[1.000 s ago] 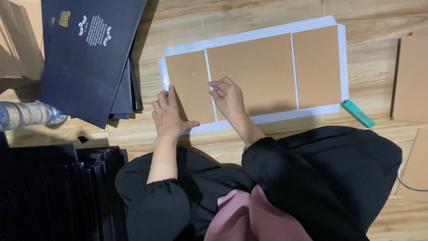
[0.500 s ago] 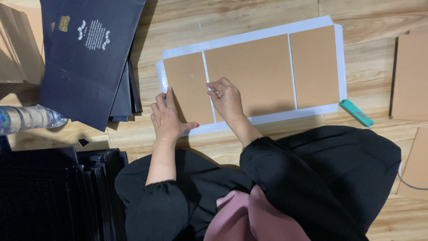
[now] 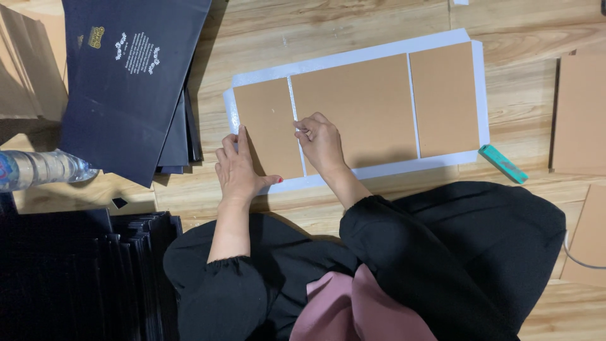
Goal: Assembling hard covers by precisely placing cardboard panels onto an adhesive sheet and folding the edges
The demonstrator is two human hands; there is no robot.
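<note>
- The left hand [image 3: 238, 167] lay flat and unclenched on the small brown cardboard panel [image 3: 266, 129], fingers spread along its left edge — apparently pinning it in place on the white sheet [image 3: 379, 53].
- The right hand [image 3: 320, 142] was loosely curled at the gap between that panel and the middle cardboard panel [image 3: 350, 110]; whether its fingertips pinched anything could not be made out.
- A third cardboard panel [image 3: 445, 98] sat at the sheet's far end, and the sheet itself lay on the wooden floor [image 3: 315, 25].
- A teal tool [image 3: 503, 163] lay just beside the sheet's corner — untouched.
- The stack of dark printed sheets [image 3: 126, 82] and the plastic bottle [image 3: 38, 169] were cut off at the frame's edge.
</note>
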